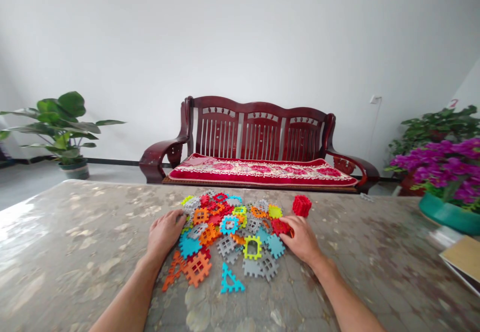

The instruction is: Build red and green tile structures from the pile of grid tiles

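A pile of interlocking plastic building tiles (228, 224) in orange, blue, grey, red and lime lies on the table. My left hand (165, 231) rests at the pile's left edge, palm down and fingers apart from any grip; its fingertips touch or nearly touch the grey and lime tiles. On the other side, my right hand (302, 238) has thumb and forefinger closed around a red tile (279, 227). A red block of joined tiles (302, 205) stands just beyond that hand. Nearest me are a blue triangular tile (230, 279) and an orange triangular tile (174, 269).
The table (93, 252) has a glossy patterned cover. At its right are a teal planter (446, 215) of purple flowers and a cardboard-coloured box (463, 257). A small grey piece (366, 197) lies near the far edge. Behind stands a wooden bench (258, 132).
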The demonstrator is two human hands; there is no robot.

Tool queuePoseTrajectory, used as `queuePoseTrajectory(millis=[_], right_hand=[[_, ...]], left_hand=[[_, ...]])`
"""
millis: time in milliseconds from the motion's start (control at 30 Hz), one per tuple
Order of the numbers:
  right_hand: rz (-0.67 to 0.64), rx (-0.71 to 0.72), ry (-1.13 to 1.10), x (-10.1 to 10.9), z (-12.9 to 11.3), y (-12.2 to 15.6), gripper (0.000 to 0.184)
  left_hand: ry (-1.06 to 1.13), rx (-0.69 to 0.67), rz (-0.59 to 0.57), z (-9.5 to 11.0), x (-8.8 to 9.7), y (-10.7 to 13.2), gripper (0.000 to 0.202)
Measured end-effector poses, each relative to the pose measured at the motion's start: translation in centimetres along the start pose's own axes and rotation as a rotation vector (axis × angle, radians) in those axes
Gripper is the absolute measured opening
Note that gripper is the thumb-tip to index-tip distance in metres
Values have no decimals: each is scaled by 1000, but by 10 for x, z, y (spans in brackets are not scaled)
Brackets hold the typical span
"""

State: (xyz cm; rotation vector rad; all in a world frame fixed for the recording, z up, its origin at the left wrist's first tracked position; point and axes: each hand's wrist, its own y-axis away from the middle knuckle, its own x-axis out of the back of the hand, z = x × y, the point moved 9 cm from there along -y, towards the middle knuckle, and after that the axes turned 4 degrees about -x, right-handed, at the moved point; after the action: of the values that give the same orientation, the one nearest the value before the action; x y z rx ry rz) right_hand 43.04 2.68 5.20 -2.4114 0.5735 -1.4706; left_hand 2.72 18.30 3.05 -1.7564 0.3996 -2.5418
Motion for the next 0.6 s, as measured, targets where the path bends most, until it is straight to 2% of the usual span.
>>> queuePoseTrajectory(millis=[133, 367, 600], right_hand=[[106, -42, -98, 12, 10, 0, 41], [201, -272, -211, 17, 54, 5, 54], [184, -273, -196, 16, 42, 6, 56]], left_hand=[[3, 10, 16, -1, 0, -1, 39], [1, -1, 20, 0, 1, 0, 40], [2, 5, 23, -1, 1, -1, 39]])
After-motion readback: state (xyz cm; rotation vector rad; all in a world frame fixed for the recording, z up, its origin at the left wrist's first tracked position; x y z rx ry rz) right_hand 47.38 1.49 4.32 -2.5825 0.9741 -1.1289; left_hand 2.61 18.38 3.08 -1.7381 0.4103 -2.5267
